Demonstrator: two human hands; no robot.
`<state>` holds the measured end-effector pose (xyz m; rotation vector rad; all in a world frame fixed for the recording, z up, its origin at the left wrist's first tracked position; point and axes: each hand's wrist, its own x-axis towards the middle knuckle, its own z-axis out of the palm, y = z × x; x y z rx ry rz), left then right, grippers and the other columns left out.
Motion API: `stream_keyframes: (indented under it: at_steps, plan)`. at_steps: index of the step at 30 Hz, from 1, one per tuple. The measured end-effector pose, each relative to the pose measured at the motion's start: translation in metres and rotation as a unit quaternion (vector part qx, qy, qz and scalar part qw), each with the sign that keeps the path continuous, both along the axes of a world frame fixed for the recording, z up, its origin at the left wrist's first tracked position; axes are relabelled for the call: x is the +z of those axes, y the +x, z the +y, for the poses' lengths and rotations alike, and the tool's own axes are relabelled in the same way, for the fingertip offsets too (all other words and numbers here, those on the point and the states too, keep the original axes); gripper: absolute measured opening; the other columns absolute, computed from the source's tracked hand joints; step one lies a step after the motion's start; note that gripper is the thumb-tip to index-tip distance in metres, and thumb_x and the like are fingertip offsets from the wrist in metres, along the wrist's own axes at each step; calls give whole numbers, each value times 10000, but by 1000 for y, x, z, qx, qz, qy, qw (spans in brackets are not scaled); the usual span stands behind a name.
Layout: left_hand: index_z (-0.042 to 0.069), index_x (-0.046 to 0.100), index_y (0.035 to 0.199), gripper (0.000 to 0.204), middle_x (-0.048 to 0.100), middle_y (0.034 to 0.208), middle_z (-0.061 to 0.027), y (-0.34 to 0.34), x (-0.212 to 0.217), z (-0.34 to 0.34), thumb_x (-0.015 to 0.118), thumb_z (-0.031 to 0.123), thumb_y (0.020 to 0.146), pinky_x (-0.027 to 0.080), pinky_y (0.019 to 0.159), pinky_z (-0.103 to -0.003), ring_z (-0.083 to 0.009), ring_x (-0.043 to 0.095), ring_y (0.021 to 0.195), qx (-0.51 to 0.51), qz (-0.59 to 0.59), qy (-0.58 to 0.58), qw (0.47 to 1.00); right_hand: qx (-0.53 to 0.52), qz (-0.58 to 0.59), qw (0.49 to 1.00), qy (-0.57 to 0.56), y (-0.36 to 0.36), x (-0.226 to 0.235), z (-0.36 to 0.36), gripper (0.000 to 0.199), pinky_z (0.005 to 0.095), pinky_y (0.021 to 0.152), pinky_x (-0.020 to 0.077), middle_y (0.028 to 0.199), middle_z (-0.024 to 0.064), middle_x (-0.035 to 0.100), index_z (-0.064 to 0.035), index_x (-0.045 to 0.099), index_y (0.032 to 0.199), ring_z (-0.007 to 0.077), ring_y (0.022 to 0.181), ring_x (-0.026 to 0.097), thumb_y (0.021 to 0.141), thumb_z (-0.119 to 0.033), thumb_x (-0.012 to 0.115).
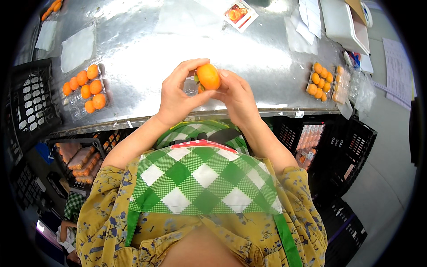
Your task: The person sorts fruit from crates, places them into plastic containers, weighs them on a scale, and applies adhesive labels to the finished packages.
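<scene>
Above the near part of the metal table, an orange persimmon with a green leafy cap is held between my two hands. My left hand curls round its left side, thumb below and fingers above. From the right, my right hand pinches it with the fingertips. A bit of clear plastic shows behind my left hand; the rest of it is hidden. To the left lies a clear plastic tray partly filled with several persimmons.
At the right, a clear tray of orange fruit stands beside stacked clear packs. A black crate is at the far left. Crates of packed fruit sit under the table edge. A printed card and a white box lie farther back.
</scene>
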<state>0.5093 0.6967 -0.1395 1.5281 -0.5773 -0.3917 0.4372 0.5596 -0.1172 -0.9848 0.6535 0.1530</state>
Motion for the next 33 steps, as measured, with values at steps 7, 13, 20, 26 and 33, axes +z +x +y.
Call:
stream_keyframes:
  at_steps: [7, 13, 20, 26, 33]
  plan:
    - [-20, 451, 1179, 506, 536, 1168, -135, 1, 3, 0, 693, 37, 739, 416, 932, -314, -189, 534, 1060, 1, 167, -106, 980, 63, -18, 990, -122, -4, -2, -19, 289, 266, 746, 449, 970, 65, 600, -34, 577, 1043, 114, 849, 568, 881, -271, 543]
    - [27, 461, 1187, 440, 568, 1129, -168, 15, -3, 5, 444, 367, 909, 482, 851, -348, -219, 587, 976, -79, 542, -197, 813, 113, -147, 909, -373, 5, 6, -24, 499, 318, 885, 384, 1185, 63, 523, -58, 491, 1209, 158, 1137, 459, 745, -147, 652]
    - [88, 478, 1188, 530, 618, 1001, -102, 23, 4, -9, 313, 519, 927, 506, 772, -333, -191, 616, 899, -82, 636, -163, 750, 153, -192, 882, -403, 25, 14, -25, 599, 344, 908, 400, 1137, 96, 532, -60, 485, 1227, 216, 1061, 513, 672, -116, 703]
    - [102, 508, 1152, 561, 634, 910, -67, 38, 10, -26, 310, 569, 913, 507, 669, -333, -178, 634, 811, -97, 674, -106, 725, 162, -237, 885, -367, 42, 11, -38, 608, 330, 916, 405, 1121, 104, 526, -43, 485, 1237, 216, 1046, 517, 665, -88, 687]
    - [103, 509, 1120, 572, 640, 872, -55, 62, 16, -50, 318, 595, 898, 501, 589, -314, -192, 642, 756, -154, 687, -48, 709, 151, -215, 930, -258, 58, -2, -70, 556, 326, 907, 410, 1135, 73, 535, -25, 496, 1223, 171, 1046, 518, 702, -99, 676]
